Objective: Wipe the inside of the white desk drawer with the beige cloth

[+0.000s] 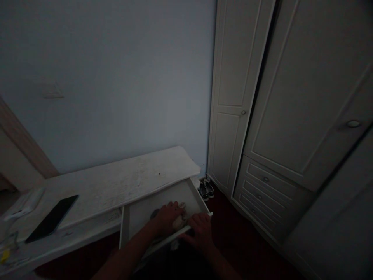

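Note:
A white drawer (135,217) is pulled out of a long white table at the lower middle of the view. Inside it, my left hand (169,217) is closed over a pale, crumpled, cloth-like bundle (179,221); the dim light hides what exactly it is. A small dark grey thing (155,213) lies just behind that hand, partly covered. My right hand (200,229) grips the drawer's front edge near its right corner, with the fingers over the top.
The worn white tabletop (145,167) runs along a bluish wall. A dark flat tablet-like slab (52,218) and a pale flat object (25,204) lie on its left. Dark shoes (206,189) stand on the floor by a white wardrobe (230,144), to the table's right.

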`<move>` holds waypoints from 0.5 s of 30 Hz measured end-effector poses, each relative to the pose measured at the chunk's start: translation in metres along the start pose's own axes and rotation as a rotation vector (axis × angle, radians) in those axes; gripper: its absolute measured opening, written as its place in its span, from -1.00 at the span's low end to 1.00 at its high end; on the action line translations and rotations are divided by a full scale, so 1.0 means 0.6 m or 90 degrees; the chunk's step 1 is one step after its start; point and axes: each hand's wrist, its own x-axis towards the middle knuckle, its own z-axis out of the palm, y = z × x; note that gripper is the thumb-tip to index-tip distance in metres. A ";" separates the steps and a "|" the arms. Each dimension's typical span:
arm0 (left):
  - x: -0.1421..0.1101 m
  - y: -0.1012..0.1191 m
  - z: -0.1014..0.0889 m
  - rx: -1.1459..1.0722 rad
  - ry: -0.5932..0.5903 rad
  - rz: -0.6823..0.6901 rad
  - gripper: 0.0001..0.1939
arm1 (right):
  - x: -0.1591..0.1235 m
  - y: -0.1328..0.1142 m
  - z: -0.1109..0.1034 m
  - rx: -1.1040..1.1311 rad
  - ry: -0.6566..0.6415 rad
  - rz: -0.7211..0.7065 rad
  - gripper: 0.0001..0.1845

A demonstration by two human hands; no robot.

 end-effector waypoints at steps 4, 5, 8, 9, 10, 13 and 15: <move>0.052 0.045 -0.006 -0.004 0.034 -0.009 -0.20 | -0.003 0.000 0.007 0.012 0.029 0.000 -0.33; 0.065 0.056 -0.006 -0.006 0.043 -0.015 -0.22 | -0.004 -0.001 0.008 0.022 0.037 0.003 -0.31; 0.095 0.076 -0.008 -0.013 0.062 -0.039 -0.32 | -0.005 -0.001 0.013 0.044 0.052 0.011 -0.29; 0.102 0.077 -0.009 -0.016 0.066 -0.050 -0.34 | -0.006 -0.001 0.015 0.045 0.054 0.015 -0.29; 0.108 0.076 -0.010 -0.019 0.071 -0.062 -0.34 | -0.007 -0.001 0.016 0.043 0.054 0.017 -0.29; 0.114 0.059 -0.013 -0.025 0.087 -0.108 -0.25 | -0.008 0.000 0.018 0.037 0.052 0.016 -0.28; 0.111 0.042 -0.015 -0.026 0.100 -0.144 -0.20 | -0.009 0.000 0.016 0.034 0.052 0.013 -0.28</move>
